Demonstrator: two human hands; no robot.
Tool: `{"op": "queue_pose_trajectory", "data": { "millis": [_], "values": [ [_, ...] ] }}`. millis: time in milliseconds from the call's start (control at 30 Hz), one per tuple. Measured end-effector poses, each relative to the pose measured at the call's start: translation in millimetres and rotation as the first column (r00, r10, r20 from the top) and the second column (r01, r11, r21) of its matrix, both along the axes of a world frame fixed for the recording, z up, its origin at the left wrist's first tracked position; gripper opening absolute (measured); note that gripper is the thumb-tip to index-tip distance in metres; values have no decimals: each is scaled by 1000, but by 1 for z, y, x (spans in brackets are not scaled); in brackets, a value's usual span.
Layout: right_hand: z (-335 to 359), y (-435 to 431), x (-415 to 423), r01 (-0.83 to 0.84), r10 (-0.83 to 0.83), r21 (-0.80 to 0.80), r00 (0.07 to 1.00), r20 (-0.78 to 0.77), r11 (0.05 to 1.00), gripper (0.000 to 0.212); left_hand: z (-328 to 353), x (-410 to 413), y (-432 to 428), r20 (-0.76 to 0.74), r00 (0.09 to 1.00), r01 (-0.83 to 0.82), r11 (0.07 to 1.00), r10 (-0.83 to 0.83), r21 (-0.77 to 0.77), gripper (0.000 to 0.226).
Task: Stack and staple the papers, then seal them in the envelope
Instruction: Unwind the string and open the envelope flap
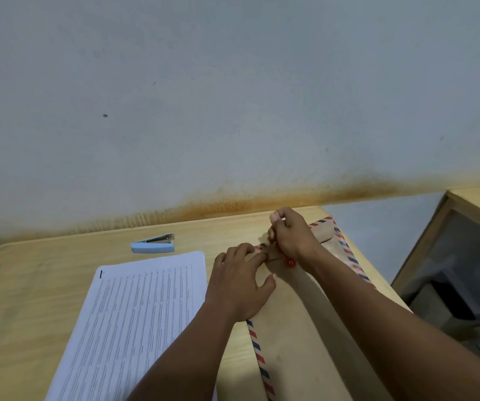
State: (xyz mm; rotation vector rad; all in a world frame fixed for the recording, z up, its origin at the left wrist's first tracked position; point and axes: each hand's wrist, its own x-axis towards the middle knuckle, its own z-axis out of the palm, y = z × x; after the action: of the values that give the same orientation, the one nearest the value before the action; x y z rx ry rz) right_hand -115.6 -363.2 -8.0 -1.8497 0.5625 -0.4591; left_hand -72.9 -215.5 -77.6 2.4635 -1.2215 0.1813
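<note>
Right fingers [273, 235] pinch the string [273, 245] — left fingers [244, 253] spread, pressing the envelope [305, 328].

A plain desk-work corner, office or home study: a light wooden bench [45, 285] against a pale painted wall [233, 96] with a rusty stain [261, 202], carrying a blue stapler [153, 245], printed papers [134, 314] and a brown envelope [296, 328].

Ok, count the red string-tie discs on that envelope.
2. One disc sits in plain view on the envelope, beside the right hand; the second is a red sliver mostly hidden under that hand's fingers. The left hand may cover others.
</note>
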Motion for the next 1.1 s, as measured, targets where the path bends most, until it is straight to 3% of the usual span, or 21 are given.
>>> {"op": "queue_pose_trajectory", "data": {
  "millis": [100, 200, 333, 433, 533, 633, 767, 900, 1000, 1100],
  "values": [
    [-5, 2, -14, 82, -81, -57, 997, 19, 995, 24, 1, -1, 1, -17, 1000, -6, 1000, 6, -15, 58],
    [-7, -4, -37, 89, -112, -257, 991, -74, 962, 15, 2, -1, 1, -25, 1000, -13, 1000, 13, -1, 60],
    [-10, -35, -50, -91, -258, -665, 876, -408, 741, 18, 3, -1, 2, -49, 999, -15, 1000, 15, 4, 60],
    [0, -54, -48, -139, -343, -736, 817, -463, 662, 16, 3, -2, 1, -59, 998, -21, 1000, 20, -5, 60],
    [16, -62, -36, -184, -319, -756, 826, -465, 628, 15, 2, 0, 1, -53, 998, -26, 1000, 26, -10, 60],
    [28, -67, -19, -151, -154, -646, 908, -391, 748, 16, 1, 1, 0, -47, 999, -23, 1000, 23, -9, 59],
    [29, -50, -3, -126, 42, -338, 969, -244, 933, 20, 1, 2, 0, -47, 999, -21, 1000, 21, -6, 59],
    [13, -21, -3, -174, 160, -89, 976, -144, 981, 17, 1, 1, 0, -36, 999, -19, 999, 18, -26, 56],
    [8, -11, -8, -138, 141, 85, 990, -24, 987, 18, 1, 1, 1, -27, 1000, -12, 999, 11, -32, 54],
    [11, -11, -18, -123, 137, 265, 990, -37, 956, 20, 2, 1, 1, -39, 999, -15, 1000, 14, -24, 55]
  ]
}}
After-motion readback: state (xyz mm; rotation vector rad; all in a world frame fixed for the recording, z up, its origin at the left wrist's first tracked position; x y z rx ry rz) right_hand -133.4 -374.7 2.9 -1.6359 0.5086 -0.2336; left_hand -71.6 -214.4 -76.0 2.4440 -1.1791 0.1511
